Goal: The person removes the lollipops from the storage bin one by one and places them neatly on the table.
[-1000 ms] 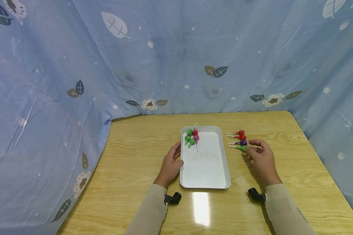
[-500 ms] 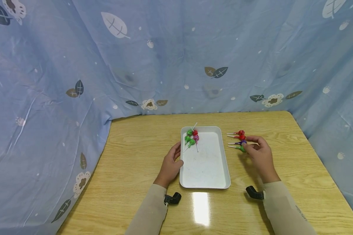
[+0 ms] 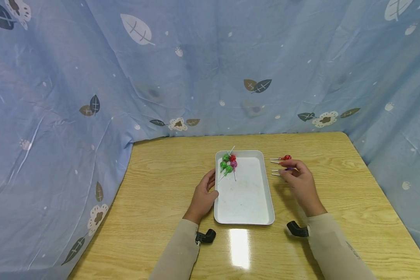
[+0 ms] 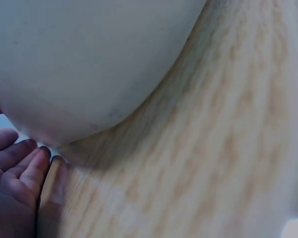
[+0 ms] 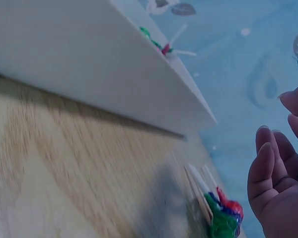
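A white tray point(image 3: 243, 198) lies on the table, with several wrapped lollipops in its far left corner, including green ones point(image 3: 228, 169) and a pink one point(image 3: 234, 164). My left hand point(image 3: 201, 200) holds the tray's left side, thumb at the rim and fingers along the outer wall. Right of the tray, more lollipops lie in a column, sticks pointing left. The farthest, a red lollipop point(image 3: 287, 157), shows whole. My right hand point(image 3: 302, 188) hovers over the others, thumb and fingers apart, nothing between them. In the right wrist view, a green lollipop point(image 5: 222, 223) lies below the fingers.
The wooden table point(image 3: 168, 175) extends around the tray on all sides. A blue curtain point(image 3: 203, 70) with leaf and flower prints hangs along the back and sides. Black wrist cameras stick out from both sleeves. Light reflects off the table in front of the tray.
My right hand has moved left, from beside the green and purple lollipops to over them, covering more of their heads. The left hand and tray stay where they were.
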Demonstrator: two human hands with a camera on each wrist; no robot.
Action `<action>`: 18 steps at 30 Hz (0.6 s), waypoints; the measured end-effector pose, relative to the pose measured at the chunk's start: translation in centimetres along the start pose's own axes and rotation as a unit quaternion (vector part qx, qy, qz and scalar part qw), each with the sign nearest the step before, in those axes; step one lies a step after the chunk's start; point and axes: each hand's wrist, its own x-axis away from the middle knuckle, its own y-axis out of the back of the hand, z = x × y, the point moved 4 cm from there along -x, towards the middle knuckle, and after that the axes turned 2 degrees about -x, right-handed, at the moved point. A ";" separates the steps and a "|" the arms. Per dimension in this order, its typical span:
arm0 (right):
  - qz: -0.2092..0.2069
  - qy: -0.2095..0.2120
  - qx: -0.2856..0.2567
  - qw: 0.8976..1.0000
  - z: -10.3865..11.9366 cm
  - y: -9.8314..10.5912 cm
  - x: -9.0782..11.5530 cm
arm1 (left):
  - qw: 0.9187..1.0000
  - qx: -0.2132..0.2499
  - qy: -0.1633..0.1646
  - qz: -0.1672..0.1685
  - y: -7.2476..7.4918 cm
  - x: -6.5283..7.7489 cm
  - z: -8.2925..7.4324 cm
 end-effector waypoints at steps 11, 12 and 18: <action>0.035 0.028 -0.026 0.999 0.9 -1.9 -0.4 | 1.000 0.000 0.002 0.001 0.0 0.0 0.0; 0.037 0.027 -0.025 0.999 0.9 -2.1 -0.4 | 1.000 0.000 0.003 0.000 0.0 0.0 0.0; 0.054 0.026 -0.004 0.998 1.2 -3.1 -0.4 | 1.000 0.015 0.005 -0.004 -0.2 0.1 -0.1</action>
